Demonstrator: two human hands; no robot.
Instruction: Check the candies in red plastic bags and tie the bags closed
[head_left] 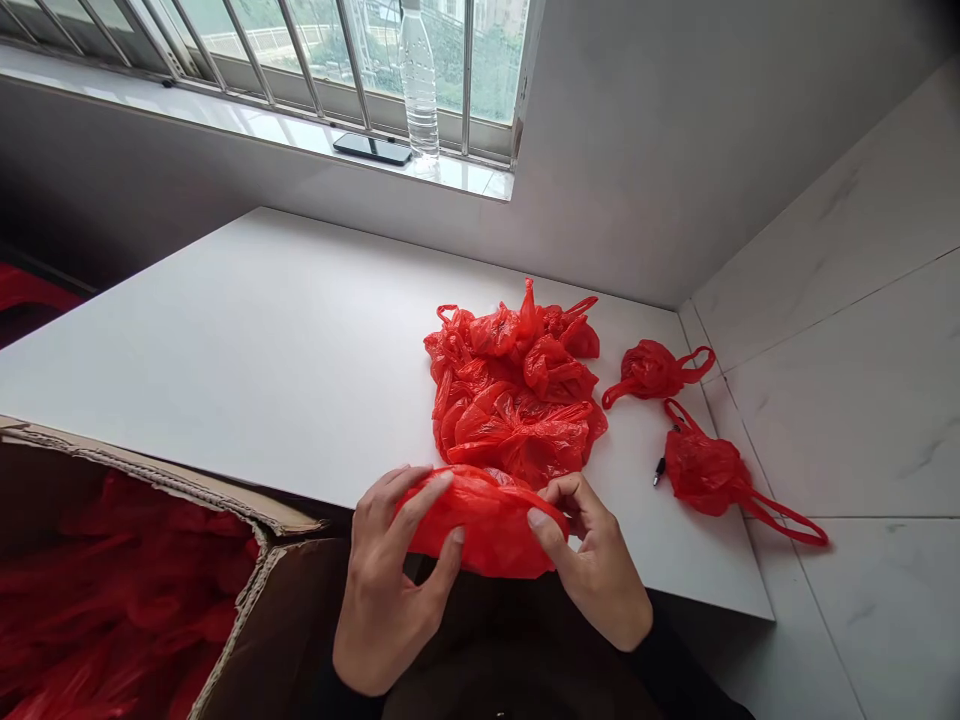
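Note:
At the table's front edge a red plastic bag (pixel 487 540) is spread wide between my two hands. My left hand (pixel 397 575) curls round its left end, thumb on the near face and fingers over the top edge. The right end is pinched between thumb and fingers of my right hand (pixel 596 565). Just beyond lies a heap of crumpled, knotted red plastic bags (pixel 517 385), touching or nearly touching the held one. To the right are two separate red bags, a bunched one (pixel 649 372) and one with a long handle loop (pixel 705 475).
A small black-and-silver piece (pixel 659 472) lies beside the nearer right bag. An open cardboard box (pixel 281 610) full of red bags (pixel 127 590) stands front left of the white table (pixel 247 350). The windowsill bears a phone (pixel 373 149) and a water bottle (pixel 420 90). A tiled wall (pixel 862 400) bounds the right.

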